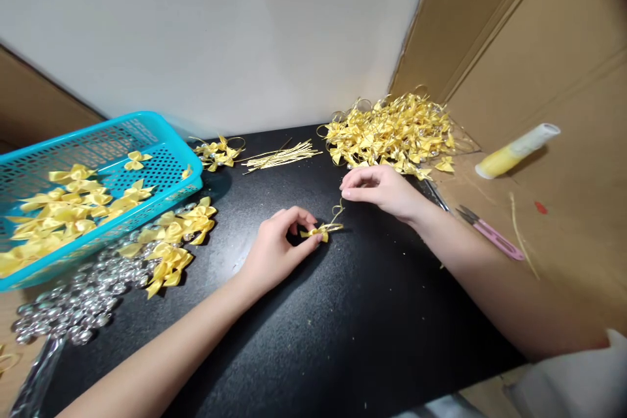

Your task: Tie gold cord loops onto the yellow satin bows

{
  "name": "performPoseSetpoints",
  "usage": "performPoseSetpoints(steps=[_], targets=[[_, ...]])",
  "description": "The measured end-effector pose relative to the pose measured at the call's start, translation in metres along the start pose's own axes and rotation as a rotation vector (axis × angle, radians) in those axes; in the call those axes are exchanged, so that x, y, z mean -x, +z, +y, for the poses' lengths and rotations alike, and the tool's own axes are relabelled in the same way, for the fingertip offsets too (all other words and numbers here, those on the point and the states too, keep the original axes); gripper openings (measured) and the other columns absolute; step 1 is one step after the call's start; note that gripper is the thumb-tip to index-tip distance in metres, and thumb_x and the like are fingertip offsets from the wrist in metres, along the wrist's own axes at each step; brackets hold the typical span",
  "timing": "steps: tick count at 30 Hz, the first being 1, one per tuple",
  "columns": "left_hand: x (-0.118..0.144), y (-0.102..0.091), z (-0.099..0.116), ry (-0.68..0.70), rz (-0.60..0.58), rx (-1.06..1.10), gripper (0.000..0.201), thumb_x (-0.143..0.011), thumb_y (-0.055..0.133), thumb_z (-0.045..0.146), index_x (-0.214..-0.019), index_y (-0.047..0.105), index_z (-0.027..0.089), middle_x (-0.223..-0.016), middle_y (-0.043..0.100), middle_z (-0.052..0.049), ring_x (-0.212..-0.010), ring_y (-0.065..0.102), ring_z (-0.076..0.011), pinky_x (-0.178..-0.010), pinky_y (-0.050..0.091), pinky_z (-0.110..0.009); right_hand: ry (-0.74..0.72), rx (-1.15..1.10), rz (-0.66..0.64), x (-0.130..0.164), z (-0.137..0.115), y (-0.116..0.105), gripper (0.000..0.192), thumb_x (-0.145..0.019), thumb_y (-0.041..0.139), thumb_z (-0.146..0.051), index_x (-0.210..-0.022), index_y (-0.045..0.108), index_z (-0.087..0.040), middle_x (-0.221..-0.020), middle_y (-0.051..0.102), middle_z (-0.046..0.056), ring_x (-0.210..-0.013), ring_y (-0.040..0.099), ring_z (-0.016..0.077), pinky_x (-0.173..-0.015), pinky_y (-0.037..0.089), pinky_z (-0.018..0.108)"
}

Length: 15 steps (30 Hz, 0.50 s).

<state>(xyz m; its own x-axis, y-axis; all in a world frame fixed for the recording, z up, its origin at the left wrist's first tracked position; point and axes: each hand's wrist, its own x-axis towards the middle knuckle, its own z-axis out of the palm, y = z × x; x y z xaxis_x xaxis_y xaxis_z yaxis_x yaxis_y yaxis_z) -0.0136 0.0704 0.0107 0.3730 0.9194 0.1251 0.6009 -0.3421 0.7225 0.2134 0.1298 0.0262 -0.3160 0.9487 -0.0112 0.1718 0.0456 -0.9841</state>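
Between the thumb and fingers of my left hand [281, 245] is a small yellow ribbon bow [321, 232], held low over the black tabletop [313, 333]. A thin gold cord [337, 210] runs from the bow up to my right hand [375, 189]. The fingertips of that hand are pinched together on the cord's upper end. Some of the bow is hidden behind my left fingers. Ahead of my hands lies a bundle of gold cord pieces [284, 155].
At left, a blue basket [189, 186] holds yellow bows, with silver bells [78, 300] and loose bows [171, 261] beside it. A heap of corded bows [392, 130] lies at the back right. Pink-handled thread snips [494, 238] and a yellow-white tube [516, 151] rest on cardboard.
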Motion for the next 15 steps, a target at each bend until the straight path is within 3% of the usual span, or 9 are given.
performPoseSetpoints(steps=[5, 7, 10, 13, 15], targets=[[0.029, -0.005, 0.017, 0.167, -0.07, 0.04, 0.01, -0.082, 0.069, 0.025, -0.09, 0.065, 0.02, -0.079, 0.071, 0.0, -0.067, 0.06, -0.0133, -0.063, 0.048, -0.026, -0.09, 0.099, -0.049, 0.003, -0.002, 0.005, 0.012, -0.069, 0.075, -0.03, -0.068, 0.07, -0.018, -0.082, 0.068, 0.003, -0.074, 0.058, 0.0146, -0.067, 0.042, 0.031], [0.032, -0.009, 0.018, 0.191, -0.045, 0.075, 0.004, -0.086, 0.063, 0.021, -0.09, 0.064, 0.02, -0.077, 0.071, 0.001, -0.062, 0.059, -0.0112, -0.063, 0.048, -0.024, -0.113, 0.101, -0.082, 0.005, -0.004, 0.007, 0.012, -0.07, 0.074, -0.029, -0.069, 0.07, -0.018, -0.084, 0.068, 0.003, -0.074, 0.058, 0.0143, -0.065, 0.041, 0.03], [0.02, -0.015, 0.011, 0.114, 0.104, 0.029, 0.014, -0.086, 0.064, 0.023, -0.099, 0.063, 0.02, -0.084, 0.071, -0.001, -0.066, 0.058, -0.012, -0.065, 0.048, -0.025, -0.147, 0.103, -0.125, 0.008, -0.01, 0.011, 0.012, -0.072, 0.074, -0.029, -0.069, 0.069, -0.018, -0.087, 0.068, 0.003, -0.075, 0.058, 0.0142, -0.065, 0.041, 0.029], [-0.002, -0.015, 0.0, 0.124, 0.012, 0.022, 0.04, -0.081, 0.072, 0.03, -0.118, 0.06, 0.021, -0.105, 0.07, -0.006, -0.081, 0.06, -0.0161, -0.07, 0.05, -0.028, -0.184, 0.11, -0.159, 0.012, -0.015, 0.014, 0.012, -0.073, 0.074, -0.029, -0.069, 0.069, -0.019, -0.088, 0.068, 0.004, -0.078, 0.059, 0.015, -0.07, 0.043, 0.031], [-0.014, -0.013, -0.003, 0.22, -0.058, 0.071, 0.025, -0.085, 0.069, 0.029, -0.108, 0.065, 0.021, -0.106, 0.071, -0.006, -0.087, 0.062, -0.0168, -0.076, 0.05, -0.03, -0.209, 0.105, -0.173, 0.013, -0.017, 0.015, 0.012, -0.074, 0.074, -0.029, -0.069, 0.07, -0.019, -0.088, 0.068, 0.004, -0.08, 0.059, 0.0156, -0.073, 0.043, 0.032]])
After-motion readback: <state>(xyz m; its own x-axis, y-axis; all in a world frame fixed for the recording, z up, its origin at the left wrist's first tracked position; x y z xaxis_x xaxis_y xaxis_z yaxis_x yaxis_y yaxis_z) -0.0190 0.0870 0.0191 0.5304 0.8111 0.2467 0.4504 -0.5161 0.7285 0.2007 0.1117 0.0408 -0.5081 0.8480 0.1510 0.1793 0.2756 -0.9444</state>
